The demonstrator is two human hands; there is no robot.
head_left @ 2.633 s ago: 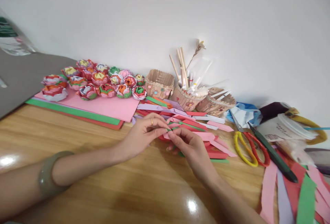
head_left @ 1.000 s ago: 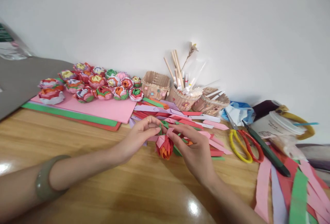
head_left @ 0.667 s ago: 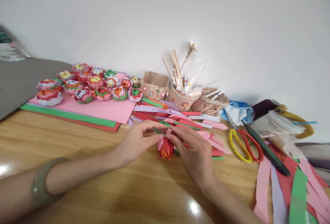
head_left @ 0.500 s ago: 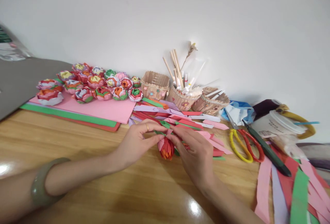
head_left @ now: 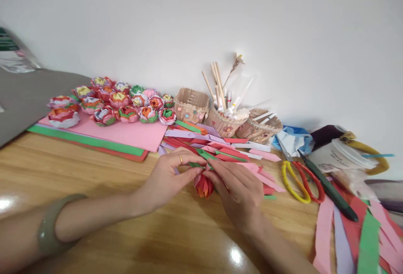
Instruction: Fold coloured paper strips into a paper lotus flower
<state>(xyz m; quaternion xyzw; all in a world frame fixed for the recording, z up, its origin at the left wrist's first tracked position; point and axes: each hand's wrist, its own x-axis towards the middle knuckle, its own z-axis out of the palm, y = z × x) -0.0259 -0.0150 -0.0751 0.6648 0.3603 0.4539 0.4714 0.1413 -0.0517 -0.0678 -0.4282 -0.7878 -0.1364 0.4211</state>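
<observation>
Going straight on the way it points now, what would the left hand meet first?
The left hand would first meet the red-and-orange paper flower it seems to be pinching, then probably the right hand just beyond; depth is unclear.

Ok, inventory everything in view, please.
Held flower: one, mostly red, centre
Folded strips: many, mixed, behind it
Flowers: about seventeen, multicoloured, left rear
Sheets: several, pink, green, red, beneath flowers
Baskets: three, brown, rear
Sticks: several, tan, middle basket
Sprig: one, yellowish, above middle basket
Scissors: one, yellow and red, right
Tool: one, dark green, beside scissors
Packet: one, blue-white, behind scissors
Tub: one, white, right
Flat strips: several, mixed, right front
Surface: one, grey, left
Table: one, tan, below
Bangle: one, green, left wrist
Left hand, right hand: two, at held flower
</observation>
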